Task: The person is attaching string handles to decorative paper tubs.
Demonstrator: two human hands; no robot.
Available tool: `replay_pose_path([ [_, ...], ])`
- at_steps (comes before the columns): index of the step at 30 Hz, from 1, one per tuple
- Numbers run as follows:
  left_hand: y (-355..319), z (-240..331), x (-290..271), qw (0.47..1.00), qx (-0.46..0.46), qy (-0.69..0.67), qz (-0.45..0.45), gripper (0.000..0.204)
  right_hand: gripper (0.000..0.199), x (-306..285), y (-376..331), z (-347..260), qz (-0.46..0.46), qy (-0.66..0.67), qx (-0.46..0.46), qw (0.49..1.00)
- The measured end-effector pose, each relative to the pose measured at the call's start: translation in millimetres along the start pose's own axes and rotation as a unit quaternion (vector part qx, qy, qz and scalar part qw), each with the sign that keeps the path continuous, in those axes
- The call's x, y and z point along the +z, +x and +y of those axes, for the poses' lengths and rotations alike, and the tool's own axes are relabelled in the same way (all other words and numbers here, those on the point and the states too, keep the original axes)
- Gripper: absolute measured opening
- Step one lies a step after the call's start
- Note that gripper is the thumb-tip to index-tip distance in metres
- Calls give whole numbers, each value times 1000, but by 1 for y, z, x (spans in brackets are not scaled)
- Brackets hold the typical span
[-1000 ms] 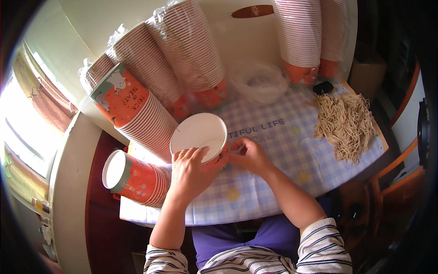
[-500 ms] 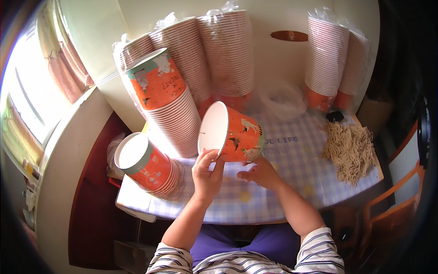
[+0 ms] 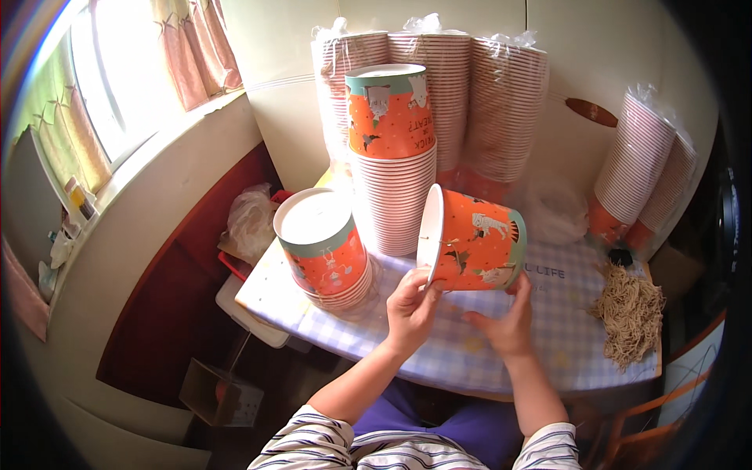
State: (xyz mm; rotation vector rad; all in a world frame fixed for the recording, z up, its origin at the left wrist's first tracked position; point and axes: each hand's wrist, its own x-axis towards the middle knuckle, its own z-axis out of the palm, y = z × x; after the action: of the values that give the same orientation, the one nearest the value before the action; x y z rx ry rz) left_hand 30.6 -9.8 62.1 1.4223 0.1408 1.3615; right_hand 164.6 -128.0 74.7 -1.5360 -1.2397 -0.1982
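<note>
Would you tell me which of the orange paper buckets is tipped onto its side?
The single orange bucket held between the left hand and right hand; the others sit nested in upright stacks.

I see the cup (image 3: 472,240) on its side above the counter (image 3: 548,345), betw. my left hand (image 3: 410,310) and right hand (image 3: 502,321). Short stack (image 3: 323,252) sits left of it on the counter; tall stack (image 3: 392,157) behind, w/ wrapped sleeves (image 3: 486,110) at the wall. More sleeves (image 3: 642,172) far right. String pile (image 3: 630,313) lies right, near the counter edge. Bag (image 3: 251,219) left, off the counter.
</note>
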Motion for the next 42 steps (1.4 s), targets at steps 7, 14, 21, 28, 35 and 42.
replay_pose_path([
  [7,12,46,26,990,50,128,-14,16,120,47,-3,-9,131,50,93,986],
  [14,18,55,29,980,65,188,-14,19,108,68,-21,-13,138,92,246,955],
  [21,17,51,22,988,15,154,-18,15,45,46,-13,-11,108,96,243,959],
  [28,21,41,18,1000,-5,20,-20,13,22,20,-20,26,134,216,176,951],
  [35,14,15,-9,995,71,53,-38,17,19,-49,17,13,68,-50,-30,996],
  [42,-12,-59,-2,975,-137,115,-129,11,17,-47,124,-105,10,-165,-358,919],
])
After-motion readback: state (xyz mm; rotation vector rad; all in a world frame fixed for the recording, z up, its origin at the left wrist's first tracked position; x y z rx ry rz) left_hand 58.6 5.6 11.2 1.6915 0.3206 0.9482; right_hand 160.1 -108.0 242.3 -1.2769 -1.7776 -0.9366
